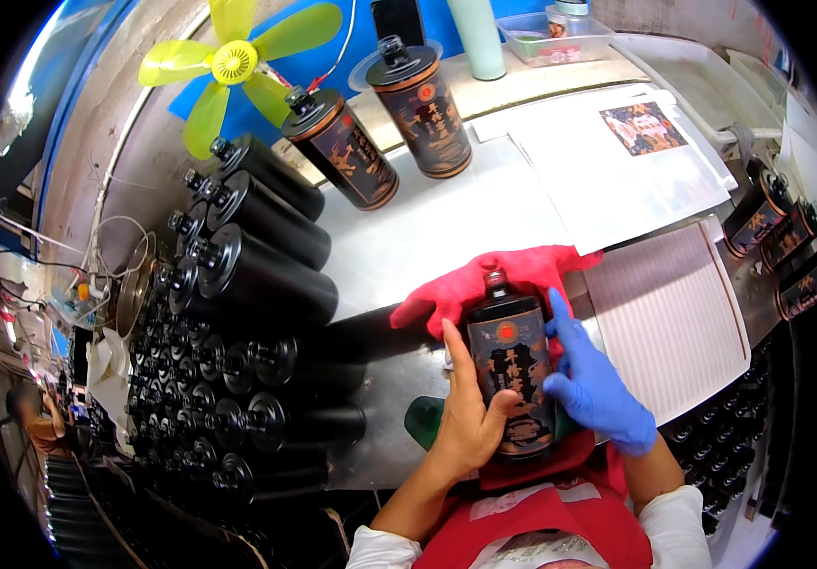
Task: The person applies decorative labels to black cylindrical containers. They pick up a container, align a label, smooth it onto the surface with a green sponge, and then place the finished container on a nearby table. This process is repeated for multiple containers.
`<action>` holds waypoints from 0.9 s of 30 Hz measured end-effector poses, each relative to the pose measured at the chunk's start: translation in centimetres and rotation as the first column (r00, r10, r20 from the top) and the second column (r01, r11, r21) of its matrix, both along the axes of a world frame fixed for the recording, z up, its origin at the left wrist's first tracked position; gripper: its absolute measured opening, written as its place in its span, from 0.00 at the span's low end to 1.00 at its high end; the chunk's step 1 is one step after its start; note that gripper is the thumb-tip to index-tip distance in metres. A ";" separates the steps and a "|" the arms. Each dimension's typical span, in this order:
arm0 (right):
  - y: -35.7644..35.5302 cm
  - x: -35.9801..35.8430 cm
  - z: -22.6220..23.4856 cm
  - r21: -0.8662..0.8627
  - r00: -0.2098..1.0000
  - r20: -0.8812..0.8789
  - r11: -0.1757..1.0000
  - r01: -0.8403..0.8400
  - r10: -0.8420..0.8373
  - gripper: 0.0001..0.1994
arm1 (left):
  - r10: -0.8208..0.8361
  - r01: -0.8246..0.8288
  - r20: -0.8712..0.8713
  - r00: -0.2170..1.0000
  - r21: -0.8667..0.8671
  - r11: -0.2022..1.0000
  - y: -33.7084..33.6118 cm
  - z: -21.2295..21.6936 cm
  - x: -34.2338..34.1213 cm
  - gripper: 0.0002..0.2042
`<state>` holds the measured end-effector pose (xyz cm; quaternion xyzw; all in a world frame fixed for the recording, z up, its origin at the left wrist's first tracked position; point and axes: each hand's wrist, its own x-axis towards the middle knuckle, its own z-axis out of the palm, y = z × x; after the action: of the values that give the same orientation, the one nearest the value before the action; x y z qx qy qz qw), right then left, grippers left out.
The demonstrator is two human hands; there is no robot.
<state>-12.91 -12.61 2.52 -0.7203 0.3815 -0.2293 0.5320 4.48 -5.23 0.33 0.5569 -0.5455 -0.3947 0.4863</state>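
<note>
A black bottle (522,351) with an orange-and-grey patterned front stands tilted in front of me, its neck pointing away. My left hand (470,412), bare, grips its left side, thumb on the lower front. Along the right side presses my right hand (600,387) in a blue glove, thumb against the bottle's front edge. Behind the neck a crumpled pink-red cloth (427,294) lies on the metal table (380,394). A dark green object (423,420) shows partly beside my left hand; its kind is hidden.
Several plain black bottles (271,275) crowd the left. Two decorated bottles (344,152) stand at the back near a yellow-green fan (235,63). White sheets (560,180) and a striped sheet (664,318) lie right. More decorated bottles (757,216) stand far right. Another person (41,417) is far left.
</note>
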 end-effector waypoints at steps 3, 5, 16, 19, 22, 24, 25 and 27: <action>0.8 0.1 1.0 -0.112 0.964 -0.261 0.991 -0.074 0.043 0.48 | -0.054 0.048 0.268 0.962 0.029 0.998 -0.2 1.2 -0.2 0.44; 0.3 -0.1 0.3 -0.103 0.966 -0.239 0.987 -0.122 0.095 0.48 | -0.080 0.069 0.366 0.927 0.043 0.997 -0.4 1.6 -0.2 0.44; 2.4 -0.7 -0.1 -0.008 0.975 -0.210 0.997 -0.081 0.078 0.52 | -0.127 0.118 0.204 0.971 0.053 0.992 2.5 -0.3 0.0 0.49; 2.9 -1.4 -1.3 0.032 0.992 -0.118 0.999 -0.029 0.033 0.52 | -0.123 0.113 0.161 0.979 0.072 0.991 3.1 -0.8 -0.2 0.51; 3.8 -1.9 -0.7 0.035 0.975 -0.218 0.998 -0.044 0.050 0.53 | -0.164 0.154 0.112 0.980 0.095 0.984 4.0 -1.5 0.1 0.52; 5.2 -2.1 -0.7 -0.042 0.951 -0.300 0.995 -0.091 0.074 0.53 | -0.175 0.169 0.149 0.973 0.051 0.984 4.5 -1.4 -0.3 0.53; 5.9 -2.1 -1.0 0.000 0.958 -0.283 0.998 -0.058 0.056 0.54 | -0.157 0.161 0.179 0.971 -0.007 0.987 4.9 -1.6 -0.8 0.54; 6.1 -3.0 -1.2 0.024 0.937 -0.341 0.997 -0.076 0.080 0.55 | -0.163 0.183 0.263 0.951 -0.053 0.982 5.9 -2.6 -1.0 0.54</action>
<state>-15.91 -6.50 1.34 -0.7611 0.4401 -0.0778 0.4701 3.51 0.65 -2.26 0.5342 -0.6657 -0.3388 0.3958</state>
